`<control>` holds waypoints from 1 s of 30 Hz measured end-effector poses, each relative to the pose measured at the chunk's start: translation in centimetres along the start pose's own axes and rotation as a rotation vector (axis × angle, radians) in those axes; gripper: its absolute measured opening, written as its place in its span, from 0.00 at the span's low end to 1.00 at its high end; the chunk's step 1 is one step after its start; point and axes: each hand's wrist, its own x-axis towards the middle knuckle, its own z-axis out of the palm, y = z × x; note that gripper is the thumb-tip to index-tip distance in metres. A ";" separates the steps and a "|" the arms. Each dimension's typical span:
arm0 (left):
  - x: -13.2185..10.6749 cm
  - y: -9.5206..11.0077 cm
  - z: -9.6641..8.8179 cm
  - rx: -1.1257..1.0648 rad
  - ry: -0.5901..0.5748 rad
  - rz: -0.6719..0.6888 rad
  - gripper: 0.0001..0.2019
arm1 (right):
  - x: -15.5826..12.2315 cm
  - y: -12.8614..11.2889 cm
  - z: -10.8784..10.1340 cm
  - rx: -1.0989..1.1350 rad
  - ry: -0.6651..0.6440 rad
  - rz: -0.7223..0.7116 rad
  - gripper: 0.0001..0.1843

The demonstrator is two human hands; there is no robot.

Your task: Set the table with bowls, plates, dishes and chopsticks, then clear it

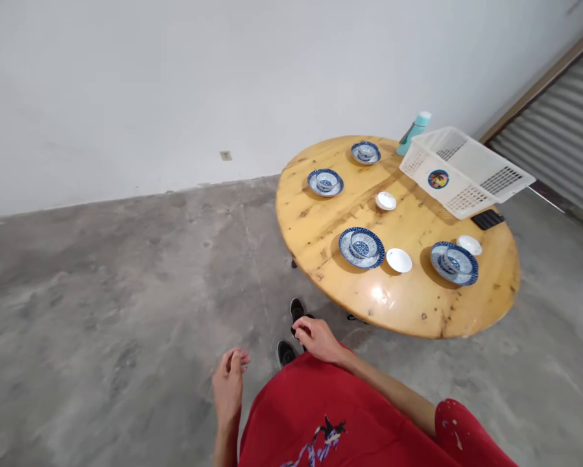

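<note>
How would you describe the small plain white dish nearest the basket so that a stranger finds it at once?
Start at the round wooden table and find the white plastic basket at its far right. Just left of the basket lies a small white dish, near the table's middle. Unlike the blue-patterned plate beside it, it is plain white and carries no bowl.

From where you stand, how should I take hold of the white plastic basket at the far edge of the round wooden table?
Take the white plastic basket by its top rim on the long near side, coming from the table's middle. It rests tilted, with its open mouth facing up and away, so the rim is exposed. Both hands, left hand and right hand, are empty and off the round wooden table.
</note>
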 end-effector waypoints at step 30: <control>24.7 25.5 19.9 0.452 -0.704 0.303 0.20 | 28.8 -2.0 -8.3 0.235 0.472 0.195 0.12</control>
